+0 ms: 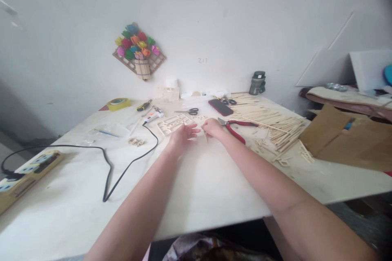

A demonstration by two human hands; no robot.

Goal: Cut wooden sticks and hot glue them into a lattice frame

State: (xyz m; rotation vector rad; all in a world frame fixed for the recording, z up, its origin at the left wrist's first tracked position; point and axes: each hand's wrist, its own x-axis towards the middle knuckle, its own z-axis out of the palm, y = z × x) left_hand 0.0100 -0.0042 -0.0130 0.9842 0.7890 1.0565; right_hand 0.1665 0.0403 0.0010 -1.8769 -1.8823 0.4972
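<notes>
My left hand (183,133) and my right hand (212,127) meet over the middle of the white table (196,187), fingertips touching around a small pale stick piece that I can barely make out. A flat wooden stick frame (171,124) lies just beyond my left hand. Red-handled pliers (235,127) rest right beside my right hand.
A glue gun (153,115) with a black cord (122,167) lies to the left. Heaps of wooden sticks (275,124) spread at the right, next to cardboard (346,138). A phone (221,107), scissors (192,111), yellow tape (118,103), a power strip (27,171) and a green bottle (257,83) are there too.
</notes>
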